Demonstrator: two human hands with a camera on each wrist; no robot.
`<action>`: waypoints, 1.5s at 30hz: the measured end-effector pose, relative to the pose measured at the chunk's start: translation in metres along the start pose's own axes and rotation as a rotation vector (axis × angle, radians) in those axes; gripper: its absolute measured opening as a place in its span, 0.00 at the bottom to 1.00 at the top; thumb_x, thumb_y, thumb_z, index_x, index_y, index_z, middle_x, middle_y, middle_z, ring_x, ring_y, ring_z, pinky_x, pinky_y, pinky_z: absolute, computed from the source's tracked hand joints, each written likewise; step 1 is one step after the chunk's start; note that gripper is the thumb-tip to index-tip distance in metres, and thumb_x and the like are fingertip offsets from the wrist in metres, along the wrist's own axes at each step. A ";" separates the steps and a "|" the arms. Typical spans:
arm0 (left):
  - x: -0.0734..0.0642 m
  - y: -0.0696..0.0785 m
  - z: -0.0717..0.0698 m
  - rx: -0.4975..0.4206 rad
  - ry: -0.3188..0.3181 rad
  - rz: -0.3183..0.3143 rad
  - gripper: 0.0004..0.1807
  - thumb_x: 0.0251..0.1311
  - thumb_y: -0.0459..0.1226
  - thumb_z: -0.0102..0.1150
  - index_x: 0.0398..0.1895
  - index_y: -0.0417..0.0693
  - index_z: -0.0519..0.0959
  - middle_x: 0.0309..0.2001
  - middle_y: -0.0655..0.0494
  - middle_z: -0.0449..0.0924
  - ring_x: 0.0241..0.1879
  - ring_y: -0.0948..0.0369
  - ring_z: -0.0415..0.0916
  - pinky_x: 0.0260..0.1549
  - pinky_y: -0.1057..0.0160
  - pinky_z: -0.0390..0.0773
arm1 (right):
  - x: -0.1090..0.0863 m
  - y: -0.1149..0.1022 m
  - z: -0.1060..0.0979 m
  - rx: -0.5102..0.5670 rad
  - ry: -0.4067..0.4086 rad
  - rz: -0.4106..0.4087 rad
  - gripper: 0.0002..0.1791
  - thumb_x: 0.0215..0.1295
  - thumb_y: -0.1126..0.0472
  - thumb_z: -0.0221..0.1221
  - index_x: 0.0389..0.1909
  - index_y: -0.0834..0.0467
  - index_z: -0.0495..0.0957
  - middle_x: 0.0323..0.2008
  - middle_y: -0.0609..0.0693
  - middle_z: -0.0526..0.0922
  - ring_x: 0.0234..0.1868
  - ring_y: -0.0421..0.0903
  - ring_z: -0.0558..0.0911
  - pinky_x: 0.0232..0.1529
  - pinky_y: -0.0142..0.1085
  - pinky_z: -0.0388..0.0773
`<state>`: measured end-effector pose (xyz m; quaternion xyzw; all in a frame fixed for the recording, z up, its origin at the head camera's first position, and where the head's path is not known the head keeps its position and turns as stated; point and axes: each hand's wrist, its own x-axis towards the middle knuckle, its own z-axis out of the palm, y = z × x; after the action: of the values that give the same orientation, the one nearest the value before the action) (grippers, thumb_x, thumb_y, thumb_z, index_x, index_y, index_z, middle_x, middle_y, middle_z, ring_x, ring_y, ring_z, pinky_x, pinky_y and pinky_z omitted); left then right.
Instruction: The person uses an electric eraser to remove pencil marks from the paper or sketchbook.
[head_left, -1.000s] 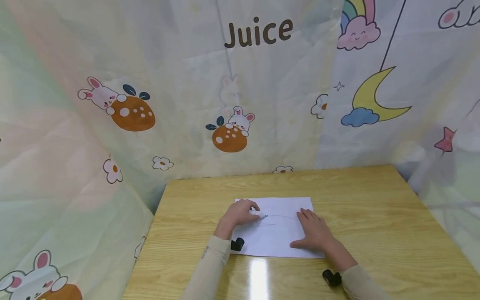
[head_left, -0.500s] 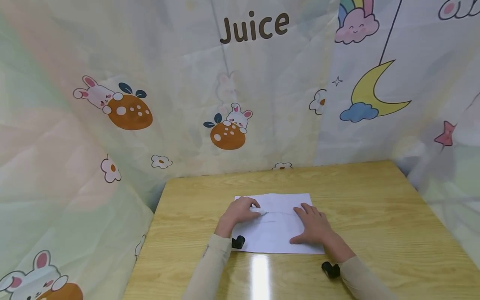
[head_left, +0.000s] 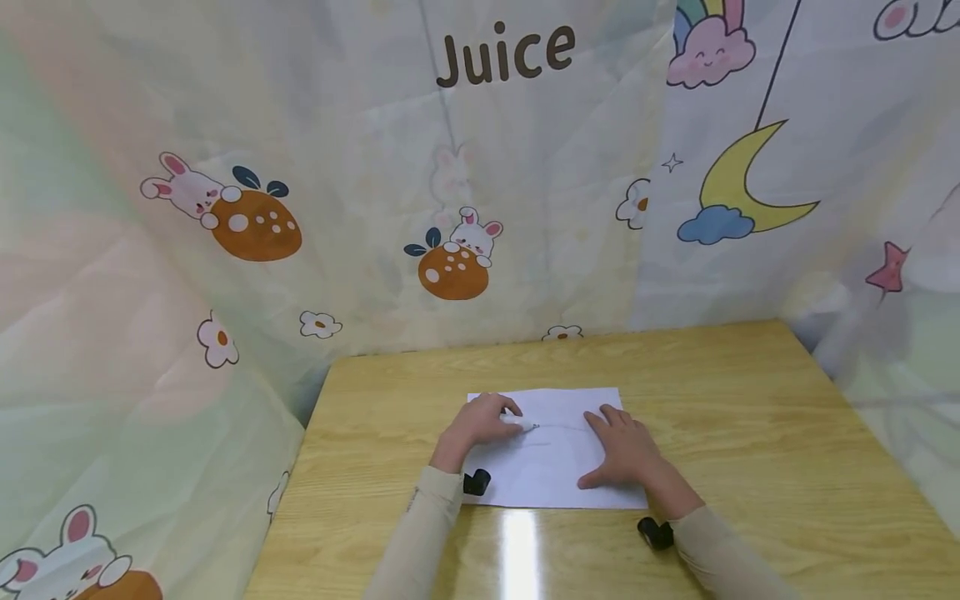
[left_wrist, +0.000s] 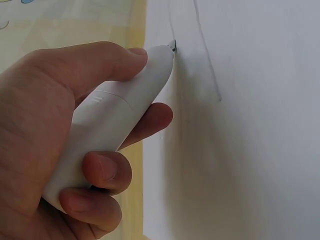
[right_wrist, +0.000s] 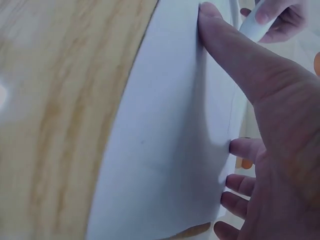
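Observation:
My left hand [head_left: 480, 421] grips a thick, rounded white hand tool [left_wrist: 112, 112] with a small metal tip, thumb along its top and fingers curled beneath. Its exact kind is unclear. The tip meets a white sheet of paper [head_left: 555, 483] at one of two thin, roughly parallel lines, seen running away from the hand in the left wrist view. My right hand [head_left: 626, 446] lies spread over the paper's right side, pressing it down with thumb and fingertips apart. In the right wrist view, the paper bows up slightly between thumb and fingers.
A light wooden table [head_left: 750, 433] carries the sheet and extends on all sides of it. Black wrist cameras [head_left: 655, 533] sit by both wrists. A printed cloth backdrop [head_left: 360, 208] hangs along the back and sides.
The head view has tilted a little downward. My left hand's tool tip has crept slightly right along the line, while the right hand keeps nearly the same place on the sheet.

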<state>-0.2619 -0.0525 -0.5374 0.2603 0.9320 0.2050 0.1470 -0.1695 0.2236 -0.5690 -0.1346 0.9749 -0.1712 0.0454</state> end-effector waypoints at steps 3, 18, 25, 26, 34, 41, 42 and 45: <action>-0.002 0.001 -0.004 0.006 0.002 -0.004 0.13 0.56 0.50 0.66 0.43 0.58 0.86 0.42 0.66 0.81 0.39 0.67 0.74 0.38 0.63 0.74 | 0.002 0.000 0.000 0.014 -0.001 0.012 0.67 0.29 0.24 0.70 0.70 0.61 0.64 0.67 0.68 0.59 0.66 0.68 0.59 0.57 0.64 0.60; -0.001 0.004 -0.001 0.025 0.010 -0.036 0.12 0.55 0.49 0.67 0.41 0.59 0.86 0.40 0.68 0.81 0.37 0.68 0.73 0.36 0.64 0.73 | 0.001 0.002 0.004 0.031 -0.012 0.020 0.69 0.28 0.22 0.68 0.70 0.60 0.63 0.67 0.68 0.59 0.66 0.68 0.58 0.58 0.65 0.58; 0.001 0.008 -0.002 0.032 0.002 -0.001 0.13 0.56 0.49 0.66 0.42 0.58 0.86 0.41 0.67 0.82 0.35 0.68 0.73 0.35 0.65 0.73 | 0.000 0.000 0.002 0.037 -0.006 0.023 0.69 0.28 0.22 0.69 0.70 0.60 0.64 0.67 0.68 0.59 0.66 0.69 0.58 0.58 0.66 0.57; 0.001 0.008 -0.003 0.033 0.001 -0.006 0.13 0.56 0.49 0.66 0.42 0.58 0.86 0.41 0.67 0.82 0.35 0.68 0.73 0.35 0.65 0.73 | 0.000 0.000 0.002 0.036 -0.004 0.022 0.68 0.28 0.22 0.69 0.69 0.60 0.64 0.67 0.68 0.59 0.66 0.69 0.58 0.57 0.67 0.57; 0.002 0.009 -0.001 0.024 -0.007 -0.012 0.12 0.56 0.49 0.67 0.42 0.57 0.86 0.40 0.67 0.82 0.34 0.68 0.73 0.35 0.65 0.73 | 0.001 0.000 0.002 0.030 -0.008 0.019 0.69 0.28 0.21 0.67 0.70 0.60 0.64 0.67 0.67 0.59 0.66 0.69 0.58 0.57 0.67 0.57; 0.001 0.010 -0.001 0.023 0.003 -0.042 0.12 0.55 0.48 0.67 0.41 0.58 0.86 0.40 0.67 0.81 0.34 0.68 0.73 0.35 0.65 0.73 | 0.002 0.000 0.004 0.034 0.004 0.014 0.69 0.28 0.20 0.67 0.69 0.60 0.64 0.66 0.67 0.60 0.66 0.69 0.58 0.57 0.67 0.57; 0.001 0.009 -0.002 0.027 0.005 -0.044 0.12 0.56 0.48 0.67 0.41 0.58 0.86 0.41 0.67 0.81 0.34 0.68 0.73 0.34 0.65 0.73 | 0.002 0.000 0.004 0.033 0.002 0.015 0.69 0.28 0.20 0.67 0.70 0.60 0.64 0.67 0.67 0.59 0.66 0.69 0.58 0.58 0.67 0.57; 0.006 0.012 -0.001 0.018 -0.009 -0.018 0.13 0.57 0.49 0.66 0.43 0.57 0.86 0.42 0.66 0.82 0.34 0.68 0.73 0.35 0.64 0.73 | 0.002 0.002 0.004 0.029 0.009 0.020 0.69 0.28 0.20 0.66 0.70 0.60 0.64 0.67 0.67 0.59 0.66 0.69 0.58 0.58 0.66 0.57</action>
<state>-0.2617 -0.0402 -0.5322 0.2543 0.9355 0.1940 0.1505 -0.1711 0.2239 -0.5735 -0.1234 0.9738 -0.1855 0.0446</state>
